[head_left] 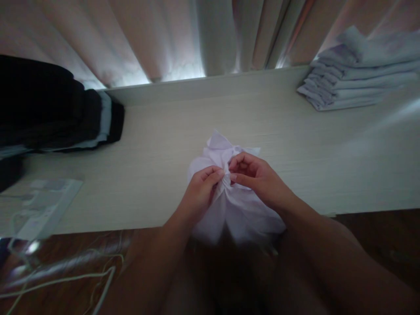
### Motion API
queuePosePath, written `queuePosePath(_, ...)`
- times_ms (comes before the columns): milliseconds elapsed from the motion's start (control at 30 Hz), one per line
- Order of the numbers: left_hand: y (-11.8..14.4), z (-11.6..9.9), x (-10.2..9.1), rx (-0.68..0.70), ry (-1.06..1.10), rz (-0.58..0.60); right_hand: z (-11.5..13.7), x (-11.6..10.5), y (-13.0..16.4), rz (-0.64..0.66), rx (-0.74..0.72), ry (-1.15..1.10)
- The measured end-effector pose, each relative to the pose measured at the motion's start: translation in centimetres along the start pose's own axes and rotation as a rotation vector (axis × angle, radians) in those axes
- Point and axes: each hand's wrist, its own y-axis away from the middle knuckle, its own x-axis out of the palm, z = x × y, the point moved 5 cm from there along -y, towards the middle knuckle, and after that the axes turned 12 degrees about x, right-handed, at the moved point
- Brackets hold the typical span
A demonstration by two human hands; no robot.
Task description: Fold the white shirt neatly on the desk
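Observation:
A white cloth garment (210, 218), perhaps a shirt, lies bunched at the front edge of the table, partly hanging over it. Thumb and fingers of my left hand (201, 190) pinch a gathered fold near its middle. Just to the right, my right hand (257, 175) grips the same fold between thumb and curled fingers. The cloth's upper end fans out beyond my hands in loose points. What exactly sits between the right fingertips is partly hidden by the hand.
Dark folded clothes (49, 105) are stacked at the left. A pile of folded white garments (364, 74) stands at the back right. A white power strip (49, 210) with cables lies at the front left. Curtains (157, 39) hang behind the pale table (157, 131).

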Motion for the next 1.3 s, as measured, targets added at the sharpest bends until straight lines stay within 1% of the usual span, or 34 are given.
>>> queuePosePath(100,-0.1,0.3,-0.2,-0.014,0.077,-0.014,-0.3,-0.2,0.0,-0.042,0.051,0.059)
queuePosePath(167,-0.2,0.5,-0.3,-0.012,0.146,-0.012,-0.7,-0.4,0.0,-0.058,0.101,0.141)
queuePosePath(267,-0.1,0.8,-0.4,-0.054,0.211,0.013,-1.0,-0.4,0.0,0.0,0.18,0.247)
queuePosePath(333,0.0,1.0,-0.5,-0.087,0.216,0.024,-1.1,-0.3,0.1,0.037,0.224,0.245)
queuePosePath(400,0.0,1.1,-0.6,-0.093,0.226,0.025,-1.0,-0.2,0.2,0.058,0.244,0.206)
queuePosePath(500,0.0,1.1,-0.5,-0.084,0.271,0.032,-0.8,-0.1,0.3,0.064,0.221,0.176)
queuePosePath(767,-0.2,1.7,-0.4,-0.073,0.343,0.011,-0.7,-0.5,0.0,-0.041,0.099,0.226)
queuePosePath(1000,-0.3,2.3,-0.4,-0.107,0.46,-0.03,-0.6,-0.5,0.0,-0.061,0.071,0.247)
queuePosePath(1300,-0.4,2.5,-0.3,-0.076,0.464,-0.074,-0.4,-0.3,0.0,-0.089,0.054,0.235)
